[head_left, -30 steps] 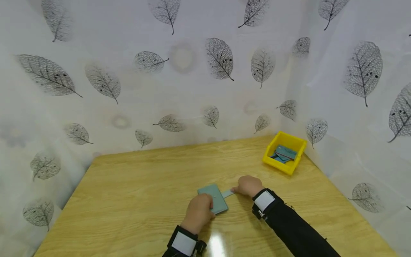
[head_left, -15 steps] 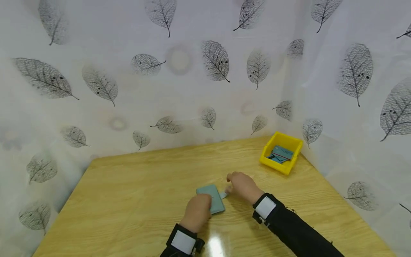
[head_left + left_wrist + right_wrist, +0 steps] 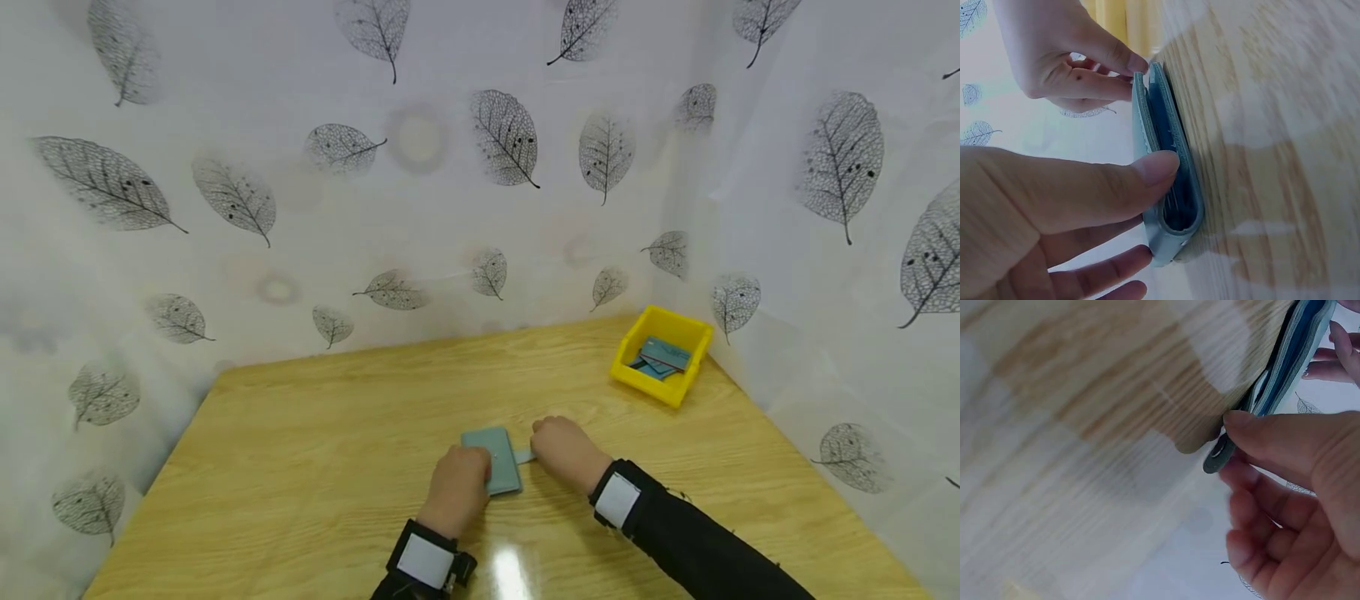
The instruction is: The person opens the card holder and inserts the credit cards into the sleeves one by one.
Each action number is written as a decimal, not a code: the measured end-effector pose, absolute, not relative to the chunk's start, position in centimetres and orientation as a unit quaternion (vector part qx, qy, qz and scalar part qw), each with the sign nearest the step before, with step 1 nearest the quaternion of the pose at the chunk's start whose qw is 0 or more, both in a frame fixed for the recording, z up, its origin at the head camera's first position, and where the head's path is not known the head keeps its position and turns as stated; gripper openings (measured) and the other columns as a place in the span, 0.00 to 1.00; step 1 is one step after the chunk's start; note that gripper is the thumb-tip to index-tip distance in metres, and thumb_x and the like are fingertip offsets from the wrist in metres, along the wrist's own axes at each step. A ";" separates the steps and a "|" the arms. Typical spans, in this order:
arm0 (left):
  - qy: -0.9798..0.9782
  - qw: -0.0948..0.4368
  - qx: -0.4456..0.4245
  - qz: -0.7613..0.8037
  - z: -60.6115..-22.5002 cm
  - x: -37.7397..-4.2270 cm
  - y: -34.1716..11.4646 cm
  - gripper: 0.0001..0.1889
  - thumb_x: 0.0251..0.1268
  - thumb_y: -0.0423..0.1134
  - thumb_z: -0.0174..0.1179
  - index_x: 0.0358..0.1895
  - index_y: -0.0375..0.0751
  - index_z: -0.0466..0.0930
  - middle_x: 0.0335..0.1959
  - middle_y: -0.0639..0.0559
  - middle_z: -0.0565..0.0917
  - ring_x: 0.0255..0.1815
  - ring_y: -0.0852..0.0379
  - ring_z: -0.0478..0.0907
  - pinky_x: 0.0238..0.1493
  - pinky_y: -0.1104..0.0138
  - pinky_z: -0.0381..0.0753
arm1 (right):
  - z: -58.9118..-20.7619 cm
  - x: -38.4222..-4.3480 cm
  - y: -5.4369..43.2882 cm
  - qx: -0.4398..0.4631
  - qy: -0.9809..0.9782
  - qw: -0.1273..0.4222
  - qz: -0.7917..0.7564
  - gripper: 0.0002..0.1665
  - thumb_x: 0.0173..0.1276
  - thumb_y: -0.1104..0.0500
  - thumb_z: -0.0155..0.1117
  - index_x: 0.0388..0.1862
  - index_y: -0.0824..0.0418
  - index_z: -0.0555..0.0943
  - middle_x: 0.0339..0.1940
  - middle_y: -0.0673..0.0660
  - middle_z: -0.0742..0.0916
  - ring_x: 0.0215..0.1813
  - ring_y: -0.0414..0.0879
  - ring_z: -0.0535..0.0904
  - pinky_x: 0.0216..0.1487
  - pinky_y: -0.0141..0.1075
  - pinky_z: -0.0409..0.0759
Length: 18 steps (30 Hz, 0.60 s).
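A folded teal wallet [image 3: 504,467] lies on the table between the hands. My left hand [image 3: 456,487] grips its near left side; in the left wrist view, the thumb lies across the edge of the wallet [image 3: 1157,234] by the fold, with the layers slightly parted. From the wallet's right side a narrow strap [image 3: 523,457] sticks out. My right hand [image 3: 567,452] pinches this strap, and the right wrist view has the thumb on the strap's looped end [image 3: 1218,459], with the other fingers curled below it. Part of the wallet is hidden behind the left hand.
A yellow bin [image 3: 647,388] stands at the back right corner of the wooden table [image 3: 337,425], with several bluish cards [image 3: 667,353] in it. Behind and beside the table hang white curtains [image 3: 420,217] with a leaf print.
My right hand has shifted slightly left along the strap, closer to the wallet, and less of the strap shows. Its fingers lifted midway, then curled down again. The left hand keeps its grip.
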<state>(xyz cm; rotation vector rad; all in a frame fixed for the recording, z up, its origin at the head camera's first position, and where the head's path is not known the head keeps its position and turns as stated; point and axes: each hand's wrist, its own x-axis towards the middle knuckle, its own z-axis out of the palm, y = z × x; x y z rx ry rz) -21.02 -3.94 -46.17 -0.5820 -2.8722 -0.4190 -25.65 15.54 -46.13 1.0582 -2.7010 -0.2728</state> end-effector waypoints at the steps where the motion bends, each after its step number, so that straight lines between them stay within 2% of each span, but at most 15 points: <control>1: -0.966 0.093 -0.197 -0.143 -46.2 -21.0 -3.9 0.15 0.36 0.23 0.72 0.17 0.44 0.75 0.17 0.57 0.75 0.21 0.58 0.70 0.22 0.67 0.69 | -46.1 -25.5 15.5 0.359 -0.922 0.108 -0.094 0.10 0.60 0.66 0.67 0.19 0.59 0.83 0.21 0.51 0.78 0.25 0.44 0.75 0.29 0.36 0.76; 5: -0.964 0.091 -0.199 -0.154 -46.1 -20.9 -4.0 0.16 0.36 0.22 0.70 0.16 0.45 0.74 0.17 0.57 0.74 0.21 0.58 0.68 0.22 0.67 0.67 | -46.0 -24.8 15.1 0.356 -0.920 0.105 -0.122 0.12 0.60 0.64 0.68 0.18 0.57 0.82 0.19 0.50 0.80 0.25 0.43 0.75 0.31 0.35 0.75; 9: -0.962 0.091 -0.209 -0.152 -46.0 -21.1 -4.1 0.21 0.37 0.20 0.67 0.13 0.46 0.65 0.13 0.58 0.63 0.20 0.60 0.59 0.20 0.69 0.58 | -45.6 -23.6 14.5 0.366 -0.910 0.121 -0.154 0.15 0.59 0.60 0.69 0.13 0.54 0.80 0.15 0.48 0.78 0.28 0.43 0.73 0.34 0.35 0.72; 10: -0.962 0.094 -0.210 -0.145 -45.9 -21.2 -4.1 0.20 0.36 0.21 0.67 0.12 0.46 0.65 0.13 0.58 0.63 0.19 0.60 0.60 0.20 0.69 0.58 | -45.6 -23.3 14.3 0.369 -0.907 0.126 -0.158 0.16 0.59 0.60 0.69 0.13 0.54 0.79 0.15 0.48 0.78 0.28 0.43 0.72 0.34 0.35 0.71; 12: -0.966 0.090 -0.206 -0.129 -45.7 -21.5 -4.0 0.20 0.37 0.25 0.70 0.13 0.46 0.66 0.13 0.59 0.65 0.19 0.59 0.63 0.19 0.69 0.60 | -45.4 -22.8 13.9 0.373 -0.904 0.142 -0.152 0.17 0.58 0.59 0.69 0.11 0.54 0.77 0.14 0.48 0.78 0.27 0.42 0.71 0.32 0.34 0.72; 14: -0.971 0.075 -0.193 -0.116 -45.5 -21.7 -3.7 0.16 0.37 0.31 0.75 0.17 0.45 0.73 0.16 0.57 0.72 0.21 0.56 0.70 0.21 0.67 0.67 | -45.4 -22.5 13.6 0.373 -0.904 0.151 -0.142 0.18 0.58 0.59 0.70 0.11 0.55 0.76 0.15 0.48 0.78 0.23 0.41 0.72 0.28 0.33 0.73; 16: -0.977 0.060 -0.175 -0.110 -45.3 -21.8 -3.1 0.15 0.36 0.39 0.78 0.25 0.44 0.80 0.24 0.52 0.78 0.29 0.51 0.76 0.27 0.62 0.75 | -45.5 -22.3 13.5 0.368 -0.911 0.146 -0.118 0.19 0.57 0.61 0.70 0.10 0.55 0.74 0.15 0.49 0.78 0.19 0.40 0.72 0.22 0.32 0.73; 18: -0.980 0.047 -0.159 -0.109 -45.4 -21.9 -2.4 0.19 0.38 0.44 0.79 0.33 0.42 0.81 0.30 0.47 0.80 0.36 0.46 0.77 0.32 0.57 0.77 | -45.6 -22.2 13.5 0.362 -0.919 0.130 -0.086 0.19 0.56 0.61 0.70 0.10 0.56 0.73 0.15 0.49 0.78 0.17 0.39 0.72 0.19 0.32 0.72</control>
